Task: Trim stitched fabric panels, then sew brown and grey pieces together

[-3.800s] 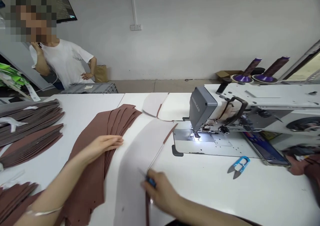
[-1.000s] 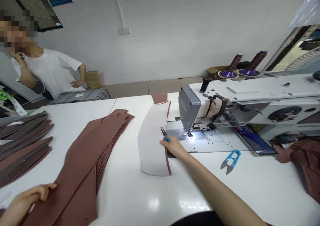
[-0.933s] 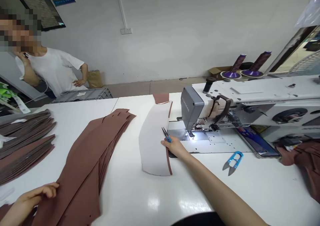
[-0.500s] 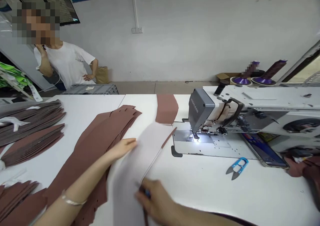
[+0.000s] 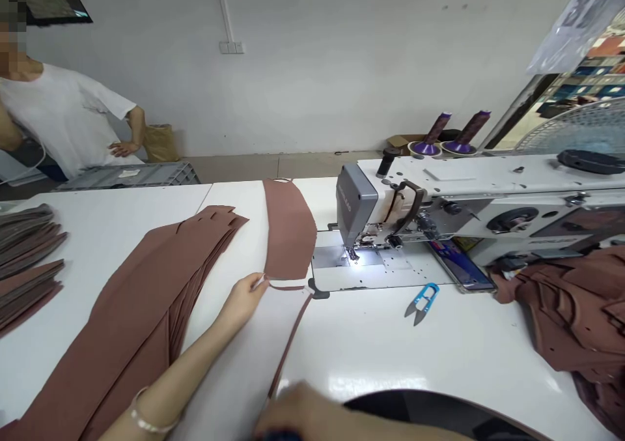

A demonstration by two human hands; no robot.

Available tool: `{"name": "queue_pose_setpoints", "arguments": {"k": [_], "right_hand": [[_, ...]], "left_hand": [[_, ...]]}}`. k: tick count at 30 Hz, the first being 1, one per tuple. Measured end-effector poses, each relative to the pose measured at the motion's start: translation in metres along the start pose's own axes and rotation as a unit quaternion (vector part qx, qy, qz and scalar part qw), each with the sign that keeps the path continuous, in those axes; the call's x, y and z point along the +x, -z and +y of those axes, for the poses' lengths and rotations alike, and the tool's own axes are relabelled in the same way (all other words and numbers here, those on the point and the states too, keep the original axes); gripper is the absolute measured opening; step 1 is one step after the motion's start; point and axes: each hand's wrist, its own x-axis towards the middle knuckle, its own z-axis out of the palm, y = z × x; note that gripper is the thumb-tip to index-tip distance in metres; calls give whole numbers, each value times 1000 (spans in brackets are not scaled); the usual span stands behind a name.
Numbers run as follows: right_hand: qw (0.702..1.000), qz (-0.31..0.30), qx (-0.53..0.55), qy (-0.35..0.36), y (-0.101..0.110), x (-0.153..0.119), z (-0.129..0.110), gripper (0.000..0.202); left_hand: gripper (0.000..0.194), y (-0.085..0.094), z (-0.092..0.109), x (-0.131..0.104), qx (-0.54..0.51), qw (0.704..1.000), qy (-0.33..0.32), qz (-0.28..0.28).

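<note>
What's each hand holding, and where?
Left hand pinches the pale piece at its far corner. Right hand is blurred at the frame's bottom; cannot tell.

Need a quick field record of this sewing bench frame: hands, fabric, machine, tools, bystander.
left hand: left hand pinches the near edge of the brown fabric panel
right hand: right hand at the bottom edge, blurred; grip cannot be told
pale piece: pale grey fabric strip with brown edge lies between the hands
stack: fanned stack of brown fabric pieces beside the left arm
machine: grey industrial sewing machine, needle light on
tool: blue thread snips lying on the white table
bystander: person in white T-shirt, far left
</note>
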Motion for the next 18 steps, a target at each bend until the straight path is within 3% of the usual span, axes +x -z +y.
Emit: {"name": "queue_pose_setpoints", "arguments": {"k": [3, 5, 7, 10, 13, 18], "right_hand": [[990, 110, 13, -90, 49, 1, 17, 54], [971, 140, 55, -184, 72, 12, 31, 58], [951, 110, 121, -261, 84, 25, 42, 58], [934, 24, 192, -301, 88, 39, 47, 59], [924, -35, 237, -297, 87, 44, 45, 60], [922, -61, 293, -247, 84, 45, 46, 57]], "left_hand": [[42, 14, -10, -31, -19, 999, 31, -1], [41, 16, -11, -52, -63, 995, 83, -10], [39, 14, -9, -70, -100, 988, 119, 5], [37, 7, -7, -85, -117, 984, 123, 49], [39, 3, -8, -90, -118, 984, 120, 61], [42, 4, -24, -88, -114, 987, 113, 28]]}}
